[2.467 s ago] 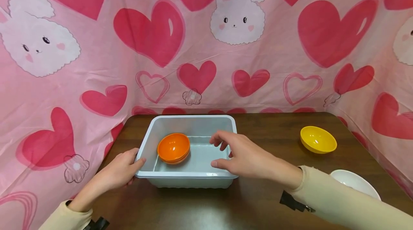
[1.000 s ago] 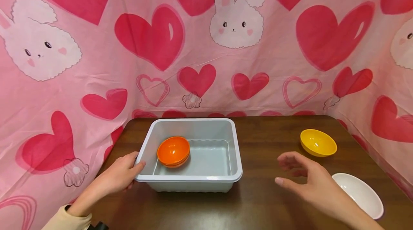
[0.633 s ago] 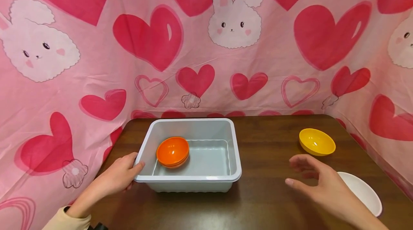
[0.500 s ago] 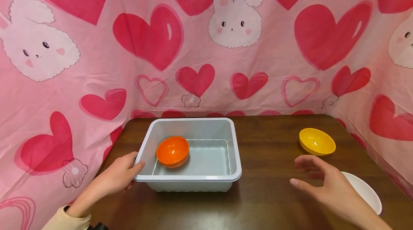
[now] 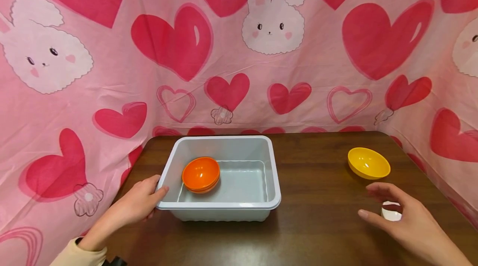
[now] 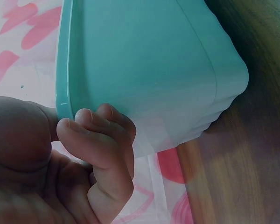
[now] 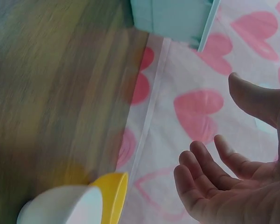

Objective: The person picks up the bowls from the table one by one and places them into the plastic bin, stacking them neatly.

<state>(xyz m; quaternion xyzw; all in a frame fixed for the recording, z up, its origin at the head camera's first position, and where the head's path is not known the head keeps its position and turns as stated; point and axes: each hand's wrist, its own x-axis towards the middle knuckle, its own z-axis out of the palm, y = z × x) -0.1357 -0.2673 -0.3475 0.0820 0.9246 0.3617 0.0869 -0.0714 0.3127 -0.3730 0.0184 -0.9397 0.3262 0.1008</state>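
Note:
A pale grey plastic basin (image 5: pixel 239 215) stands on the table, with orange bowls (image 5: pixel 201 174), nested together, in its left part. My left hand (image 5: pixel 136 199) grips the basin's left rim near the front corner; in the left wrist view the fingers (image 6: pixel 102 135) curl under that rim. Over the table's right side hovers my right hand (image 5: pixel 410 220), fingers apart and relaxed, holding nothing. Mostly hidden behind it is a white bowl (image 5: pixel 391 215), seen through the gap between thumb and fingers. A yellow bowl (image 5: pixel 368 163) sits just beyond the right hand.
The dark wooden table (image 5: pixel 313 174) carries everything. Pink cloth (image 5: pixel 231 58) printed with hearts and rabbits hangs along its back and sides. In the right wrist view, the white bowl (image 7: pixel 60 205) overlaps the yellow bowl (image 7: pixel 113 193).
My right hand has gone from above the basin out to the right, stopping over the white bowl and now covering most of it. The left hand keeps its hold on the rim.

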